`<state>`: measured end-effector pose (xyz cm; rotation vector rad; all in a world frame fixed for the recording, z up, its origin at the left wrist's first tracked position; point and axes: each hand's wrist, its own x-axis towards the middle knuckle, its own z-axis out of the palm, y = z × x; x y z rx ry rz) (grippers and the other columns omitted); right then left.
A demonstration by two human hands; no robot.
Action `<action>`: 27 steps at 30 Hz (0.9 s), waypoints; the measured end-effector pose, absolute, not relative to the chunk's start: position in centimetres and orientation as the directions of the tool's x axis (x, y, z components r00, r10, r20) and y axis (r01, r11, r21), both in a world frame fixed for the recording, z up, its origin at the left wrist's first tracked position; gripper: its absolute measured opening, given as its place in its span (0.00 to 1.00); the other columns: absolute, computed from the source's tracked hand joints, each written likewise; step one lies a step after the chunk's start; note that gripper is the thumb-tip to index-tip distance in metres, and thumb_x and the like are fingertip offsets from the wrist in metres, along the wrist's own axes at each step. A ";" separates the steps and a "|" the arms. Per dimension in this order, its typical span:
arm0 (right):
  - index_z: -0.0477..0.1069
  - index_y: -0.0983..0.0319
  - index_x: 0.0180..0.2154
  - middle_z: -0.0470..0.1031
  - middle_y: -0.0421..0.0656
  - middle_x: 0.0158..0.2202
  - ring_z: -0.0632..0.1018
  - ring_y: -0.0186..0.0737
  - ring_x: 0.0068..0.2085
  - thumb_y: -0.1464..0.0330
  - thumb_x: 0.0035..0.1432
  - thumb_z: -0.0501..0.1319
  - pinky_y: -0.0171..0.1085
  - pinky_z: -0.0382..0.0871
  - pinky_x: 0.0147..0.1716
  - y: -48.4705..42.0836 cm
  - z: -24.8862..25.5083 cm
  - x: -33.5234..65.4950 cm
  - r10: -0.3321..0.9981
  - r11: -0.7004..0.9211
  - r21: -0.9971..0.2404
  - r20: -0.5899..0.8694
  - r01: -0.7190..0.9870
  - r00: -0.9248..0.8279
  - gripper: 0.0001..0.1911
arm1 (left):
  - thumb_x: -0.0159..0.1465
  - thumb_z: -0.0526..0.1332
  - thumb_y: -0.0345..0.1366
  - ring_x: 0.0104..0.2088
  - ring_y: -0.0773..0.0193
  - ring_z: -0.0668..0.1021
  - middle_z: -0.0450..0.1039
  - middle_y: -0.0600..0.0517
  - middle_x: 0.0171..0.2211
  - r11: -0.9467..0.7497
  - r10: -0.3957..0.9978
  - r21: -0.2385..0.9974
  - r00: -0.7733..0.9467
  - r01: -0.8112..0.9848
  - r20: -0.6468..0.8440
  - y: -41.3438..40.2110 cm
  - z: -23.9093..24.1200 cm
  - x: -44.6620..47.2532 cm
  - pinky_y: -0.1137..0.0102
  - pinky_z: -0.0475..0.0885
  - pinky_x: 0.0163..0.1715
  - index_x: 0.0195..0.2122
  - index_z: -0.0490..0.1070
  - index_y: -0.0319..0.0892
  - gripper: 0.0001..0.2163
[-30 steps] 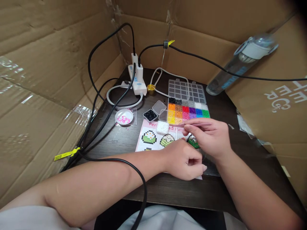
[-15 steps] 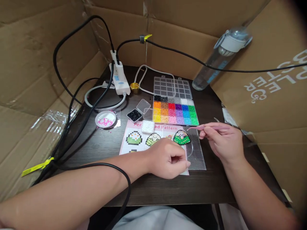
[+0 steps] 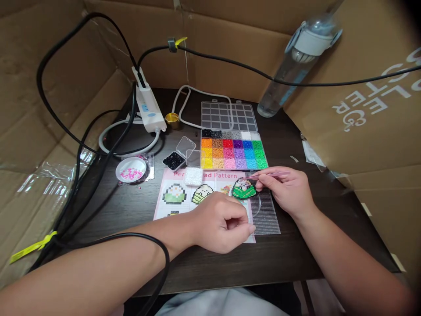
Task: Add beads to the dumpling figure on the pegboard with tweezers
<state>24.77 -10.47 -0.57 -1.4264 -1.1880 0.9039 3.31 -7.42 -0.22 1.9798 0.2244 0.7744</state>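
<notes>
My right hand (image 3: 289,191) is closed around pink tweezers (image 3: 274,175), whose tips are at the upper edge of a bead piece (image 3: 244,188). That piece is green below, pale above, with a dark outline. It lies at the upper left of a clear pegboard (image 3: 268,215), partly over the printed pattern sheet (image 3: 161,206). Over the sheet rests my left hand (image 3: 223,224), its fingers curled and the thumb near the pegboard's left edge. Whatever those fingers hold, if anything, is hidden. A white-filled small box (image 3: 193,176) sits on the sheet's top edge.
Behind the sheet stands an open bead case (image 3: 233,150) with many colours. Left of it are a box of black beads (image 3: 174,161) and a white dish (image 3: 130,170) with pink beads. A black cable (image 3: 131,237) crosses my left forearm. A power strip (image 3: 149,109) and bottle (image 3: 289,70) stand behind.
My right hand has moved left and the tweezer tips now reach the bead piece. My left hand keeps its curled pose. The whole view has shifted slightly.
</notes>
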 end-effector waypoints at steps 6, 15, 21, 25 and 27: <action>0.82 0.61 0.33 0.83 0.43 0.28 0.81 0.36 0.26 0.66 0.58 0.68 0.35 0.79 0.30 -10.5 -0.6 24.8 0.975 0.022 -0.979 0.066 0.202 0.214 0.05 | 0.61 0.61 0.30 0.18 0.74 0.64 0.63 0.57 0.15 -0.526 0.449 0.836 0.783 -0.158 0.431 -7.4 -0.1 3.3 0.75 0.61 0.20 0.19 0.66 0.40 0.13; 0.81 0.61 0.31 0.83 0.44 0.28 0.82 0.39 0.29 0.64 0.56 0.70 0.37 0.80 0.30 -10.5 -0.9 24.7 0.966 0.033 -0.974 0.089 0.223 0.244 0.07 | 0.61 0.60 0.31 0.18 0.73 0.64 0.64 0.57 0.15 -0.540 0.442 0.829 0.788 -0.148 0.428 -7.3 -0.2 3.3 0.75 0.61 0.20 0.19 0.66 0.40 0.13; 0.82 0.62 0.32 0.84 0.44 0.29 0.80 0.36 0.26 0.65 0.56 0.69 0.36 0.80 0.29 -10.5 -0.8 24.6 0.967 0.014 -0.969 0.076 0.247 0.244 0.07 | 0.61 0.60 0.31 0.18 0.73 0.65 0.65 0.57 0.15 -0.535 0.448 0.833 0.790 -0.139 0.419 -7.4 -0.2 3.3 0.75 0.61 0.20 0.19 0.66 0.40 0.13; 0.82 0.61 0.32 0.84 0.45 0.29 0.80 0.37 0.26 0.64 0.56 0.70 0.37 0.80 0.29 -10.5 -0.8 24.6 0.966 0.013 -0.967 0.078 0.255 0.247 0.07 | 0.61 0.60 0.32 0.18 0.73 0.65 0.65 0.56 0.16 -0.535 0.447 0.835 0.794 -0.132 0.412 -7.4 -0.1 3.3 0.75 0.61 0.20 0.19 0.66 0.40 0.13; 0.82 0.61 0.33 0.84 0.44 0.29 0.80 0.37 0.25 0.63 0.56 0.70 0.37 0.80 0.29 -10.5 -0.8 24.6 0.967 0.015 -0.967 0.078 0.253 0.242 0.07 | 0.61 0.60 0.32 0.18 0.73 0.65 0.65 0.56 0.16 -0.533 0.445 0.835 0.794 -0.137 0.414 -7.4 -0.1 3.3 0.75 0.61 0.20 0.19 0.67 0.40 0.13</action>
